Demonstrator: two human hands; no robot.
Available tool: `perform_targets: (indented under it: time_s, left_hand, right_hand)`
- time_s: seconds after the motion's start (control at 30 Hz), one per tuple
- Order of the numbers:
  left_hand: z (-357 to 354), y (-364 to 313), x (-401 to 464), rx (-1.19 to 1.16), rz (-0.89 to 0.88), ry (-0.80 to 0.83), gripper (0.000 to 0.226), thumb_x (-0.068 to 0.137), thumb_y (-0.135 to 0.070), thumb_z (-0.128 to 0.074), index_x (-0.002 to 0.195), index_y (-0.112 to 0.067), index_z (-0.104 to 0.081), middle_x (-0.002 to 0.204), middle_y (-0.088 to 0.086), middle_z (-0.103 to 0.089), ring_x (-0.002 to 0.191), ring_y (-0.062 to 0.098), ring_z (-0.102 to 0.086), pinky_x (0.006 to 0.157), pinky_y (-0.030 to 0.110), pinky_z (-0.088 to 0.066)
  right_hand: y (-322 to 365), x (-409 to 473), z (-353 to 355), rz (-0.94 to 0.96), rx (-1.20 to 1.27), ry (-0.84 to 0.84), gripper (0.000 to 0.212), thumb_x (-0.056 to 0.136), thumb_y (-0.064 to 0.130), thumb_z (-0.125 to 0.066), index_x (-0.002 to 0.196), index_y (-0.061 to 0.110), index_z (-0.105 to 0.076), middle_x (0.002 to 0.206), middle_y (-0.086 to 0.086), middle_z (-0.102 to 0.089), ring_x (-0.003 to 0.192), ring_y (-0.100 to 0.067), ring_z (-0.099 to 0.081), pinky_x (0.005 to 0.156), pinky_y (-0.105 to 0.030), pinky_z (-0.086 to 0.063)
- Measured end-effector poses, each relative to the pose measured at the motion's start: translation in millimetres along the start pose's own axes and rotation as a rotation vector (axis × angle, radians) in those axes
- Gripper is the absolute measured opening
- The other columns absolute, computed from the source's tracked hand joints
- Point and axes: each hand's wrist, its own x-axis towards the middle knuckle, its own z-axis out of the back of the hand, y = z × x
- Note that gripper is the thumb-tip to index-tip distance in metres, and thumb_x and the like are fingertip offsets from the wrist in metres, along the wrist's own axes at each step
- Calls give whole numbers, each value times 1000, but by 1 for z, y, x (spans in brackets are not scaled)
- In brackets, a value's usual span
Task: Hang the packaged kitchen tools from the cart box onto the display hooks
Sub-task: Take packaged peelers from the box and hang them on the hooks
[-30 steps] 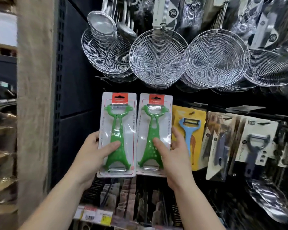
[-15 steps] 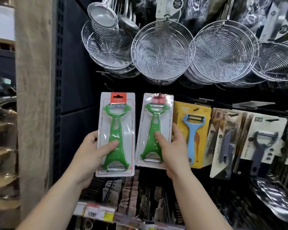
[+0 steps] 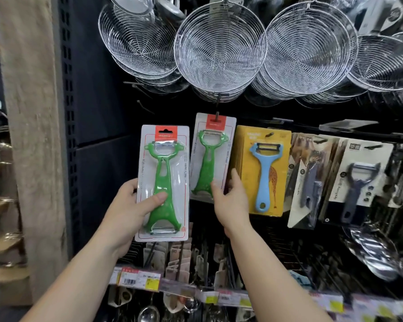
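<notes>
While the left hand (image 3: 126, 212) gripped a green plastic peeler in a clear blister card (image 3: 162, 182), thumb across its front, the right hand (image 3: 230, 201) pinched the lower edge of a second green carded peeler (image 3: 211, 156); that card's red header sat on a black display hook (image 3: 217, 115); beside it hung a blue peeler on a yellow card (image 3: 263, 169); round wire skimmers (image 3: 219, 47) hung above.

dark hook rack (image 3: 98, 94), wire skimmers (image 3: 219, 52), packaged peelers (image 3: 263, 170)
</notes>
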Motion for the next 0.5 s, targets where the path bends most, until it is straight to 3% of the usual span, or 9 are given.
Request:
perform_targets:
  time_s: [0.1, 0.23, 0.37, 0.43, 0.5]
  left_hand:
    - [-6, 3, -1, 3, 7, 14, 34, 88, -10, -73, 115, -23, -57, 102, 5, -79, 91, 25, -77, 72, 40, -59]
    - [-21, 4, -4, 17, -5, 60, 37, 89, -11, -73, 119, -22, -55, 106, 5, -78, 91, 27, -77, 57, 30, -57]
    - [-38, 3, -5, 35, -28, 119, 41, 89, -13, -73, 123, -23, -53, 107, 5, -77, 88, 26, -77, 52, 26, -54]
    - [-43, 1, -4, 57, -47, 162, 48, 87, -19, -75, 128, -28, -52, 109, 3, -78, 93, 24, -77, 61, 33, -57]
    - [-46, 0, -4, 110, -64, 228, 64, 81, -28, -77, 137, -35, -48, 115, -1, -76, 103, 20, -74, 77, 37, -57]
  right_hand:
    - [1, -30, 9, 27, 60, 67, 56, 97, 32, -61, 148, 30, -39, 127, 16, -55, 105, 8, -55, 100, -21, -44]
    - [6, -63, 12, 15, 106, 263, 57, 93, 41, -64, 142, 42, -34, 110, 14, -66, 88, 7, -66, 75, -13, -52]
    - [7, -66, 17, 45, 67, 238, 51, 88, 38, -71, 126, 53, -39, 105, 12, -69, 93, -3, -69, 88, -35, -58]
    - [8, -63, 23, 58, 86, 214, 45, 89, 35, -71, 111, 58, -41, 104, 15, -69, 95, 0, -68, 87, -33, -58]
    - [10, -61, 30, 67, 106, 188, 44, 90, 32, -71, 109, 59, -41, 102, 14, -71, 94, 2, -68, 85, -28, -58]
